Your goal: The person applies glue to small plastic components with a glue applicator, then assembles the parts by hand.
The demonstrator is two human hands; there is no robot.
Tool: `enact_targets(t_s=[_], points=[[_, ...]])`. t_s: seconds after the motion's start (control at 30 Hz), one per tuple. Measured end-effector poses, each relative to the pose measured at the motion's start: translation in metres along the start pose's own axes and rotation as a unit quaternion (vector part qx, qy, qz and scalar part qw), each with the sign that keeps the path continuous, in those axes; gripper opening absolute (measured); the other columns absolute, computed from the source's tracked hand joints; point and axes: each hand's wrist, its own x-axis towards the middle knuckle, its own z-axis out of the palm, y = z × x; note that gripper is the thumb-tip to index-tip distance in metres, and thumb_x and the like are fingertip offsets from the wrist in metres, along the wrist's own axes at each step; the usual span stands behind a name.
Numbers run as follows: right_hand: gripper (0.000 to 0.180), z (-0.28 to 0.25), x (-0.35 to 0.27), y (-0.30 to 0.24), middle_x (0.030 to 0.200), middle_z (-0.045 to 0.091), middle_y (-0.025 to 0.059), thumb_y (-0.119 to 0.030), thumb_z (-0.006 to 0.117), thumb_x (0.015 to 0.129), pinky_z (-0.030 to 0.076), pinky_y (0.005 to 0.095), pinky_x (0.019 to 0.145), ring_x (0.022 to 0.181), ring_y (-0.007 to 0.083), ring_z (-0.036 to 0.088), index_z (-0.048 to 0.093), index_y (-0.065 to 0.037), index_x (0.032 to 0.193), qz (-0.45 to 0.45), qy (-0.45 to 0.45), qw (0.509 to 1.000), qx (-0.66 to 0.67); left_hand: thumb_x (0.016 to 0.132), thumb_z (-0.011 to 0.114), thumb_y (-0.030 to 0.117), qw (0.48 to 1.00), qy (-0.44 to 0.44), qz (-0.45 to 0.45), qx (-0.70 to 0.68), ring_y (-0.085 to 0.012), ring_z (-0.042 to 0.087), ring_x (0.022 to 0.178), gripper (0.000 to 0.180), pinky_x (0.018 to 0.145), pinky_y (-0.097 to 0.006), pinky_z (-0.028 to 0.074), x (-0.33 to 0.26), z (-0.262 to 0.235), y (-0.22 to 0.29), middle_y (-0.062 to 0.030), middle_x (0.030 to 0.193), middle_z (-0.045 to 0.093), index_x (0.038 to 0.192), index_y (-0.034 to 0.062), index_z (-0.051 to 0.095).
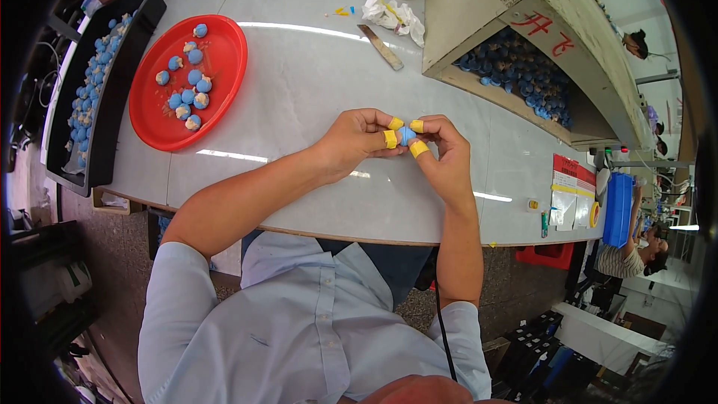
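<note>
Pinching small blue ball between both grips: left hand, right hand, taped fingertips clamped, forearms converging above white table.

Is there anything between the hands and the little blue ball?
Nothing visible. The left hand and right hand already pinch the small blue ball directly between their yellow-taped fingertips, above the white table.

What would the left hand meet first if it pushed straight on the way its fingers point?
The left hand points right, its yellow-taped fingertips already on the small round blue piece. Straight beyond that piece it would meet the right hand, which pinches it from the other side.
</note>
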Motion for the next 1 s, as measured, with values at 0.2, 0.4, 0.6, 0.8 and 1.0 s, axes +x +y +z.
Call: enact_targets(t_s=[0.2, 0.4, 0.6, 0.8, 1.0], points=[[0.019, -0.004, 0.0, 0.002, 0.097, 0.061, 0.0059, 0.007, 0.066, 0.078, 0.047, 0.0259, 0.075, 0.082, 0.0123, 0.057, 0.061, 0.001, 0.096, -0.034, -0.01, 0.998, -0.048, 0.093, 0.061, 0.005, 1.0, -0.002, -0.003, 0.003, -0.0212, 0.066, 0.098, 0.022, 0.09, -0.03, 0.057, 0.0, 0.001, 0.002, -0.014, 0.111, 0.062, 0.112, -0.0051, 0.056], [0.014, 0.003, 0.001, -0.007, 0.089, 0.061, 0.0028, -0.003, 0.068, 0.085, 0.046, 0.022, 0.072, 0.079, 0.0081, 0.056, 0.061, 0.002, 0.096, 0.082, 0.014, 0.994, 0.066, 0.095, 0.061, 0.013, 0.999, 0.039, -0.025, 0.02, -0.0208, 0.067, 0.096, 0.029, 0.086, -0.03, 0.056, -0.003, 0.01, 0.009, -0.0139, 0.106, 0.064, 0.118, -0.0038, 0.054], [0.014, 0.015, -0.001, -0.004, 0.077, 0.059, -0.0001, -0.012, 0.068, 0.09, 0.044, 0.0195, 0.059, 0.067, 0.0035, 0.052, 0.059, -0.001, 0.089, 0.14, 0.023, 0.988, 0.055, 0.097, 0.059, 0.025, 0.995, 0.049, -0.071, 0.054, -0.0172, 0.067, 0.09, 0.029, 0.076, -0.026, 0.054, -0.007, 0.014, 0.014, -0.0123, 0.102, 0.065, 0.113, -0.0001, 0.056], [0.019, 0.011, 0.001, -0.006, 0.075, 0.056, -0.0022, -0.023, 0.057, 0.097, 0.035, 0.018, 0.056, 0.066, 0.0032, 0.047, 0.056, -0.007, 0.089, 0.286, -0.008, 0.944, 0.165, 0.098, 0.057, 0.024, 0.994, 0.069, -0.028, 0.075, -0.0142, 0.066, 0.084, 0.024, 0.073, -0.025, 0.053, -0.005, 0.008, 0.01, -0.0103, 0.097, 0.066, 0.107, 0.0014, 0.057], [0.022, 0.026, -0.001, 0.011, 0.068, 0.051, -0.0034, -0.018, 0.059, 0.096, 0.036, 0.0215, 0.057, 0.066, 0.0032, 0.042, 0.054, -0.004, 0.08, 0.211, 0.052, 0.961, 0.172, 0.096, 0.06, 0.022, 0.994, 0.081, -0.012, 0.075, -0.0147, 0.067, 0.083, 0.024, 0.074, -0.026, 0.055, -0.006, 0.013, 0.008, -0.0103, 0.096, 0.067, 0.106, -0.0003, 0.058]])
